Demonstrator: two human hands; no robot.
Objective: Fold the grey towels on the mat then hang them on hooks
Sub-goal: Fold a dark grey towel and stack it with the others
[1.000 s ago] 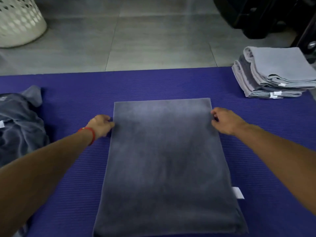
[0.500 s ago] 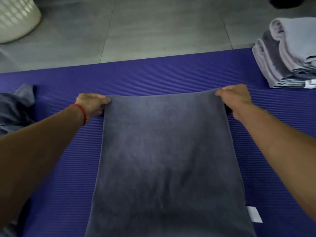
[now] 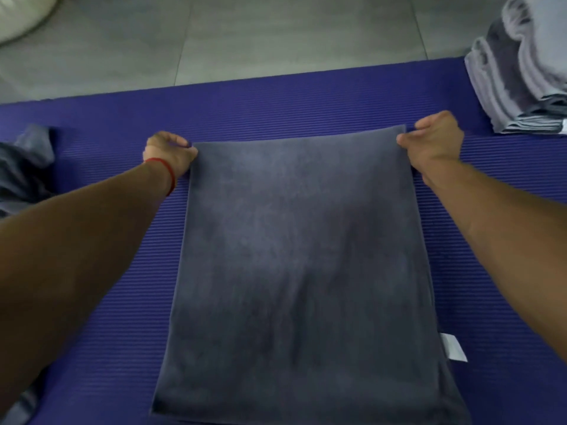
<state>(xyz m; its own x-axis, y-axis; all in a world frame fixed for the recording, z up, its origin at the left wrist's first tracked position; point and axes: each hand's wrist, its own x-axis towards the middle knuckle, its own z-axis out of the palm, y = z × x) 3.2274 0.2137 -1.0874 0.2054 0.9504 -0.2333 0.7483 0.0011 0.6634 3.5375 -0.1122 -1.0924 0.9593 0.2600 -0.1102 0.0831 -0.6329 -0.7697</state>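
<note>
Two hands on towel (image 3: 300, 256) corners

Bare mat (image 3: 276, 99) lies open beyond the towel (image 3: 300, 256) and along both its sides. A folded stack (image 3: 518, 87) blocks the far right; a crumpled towel (image 3: 24, 170) blocks the left edge.

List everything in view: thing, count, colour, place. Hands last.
Mat: one, purple, ribbed, on the floor.
Towel: one, dark grey, flat on the mat's centre, white tag at its right edge.
Folded towels: one stack, count unclear, light grey, mat's far right.
Crumpled towel: one, dark grey, mat's left edge.
Basket: one, cream, far left floor, mostly cut off.
Floor: grey tiles.
Left hand: red wristband, gripping the towel's far left corner.
Right hand: gripping the far right corner.
</note>
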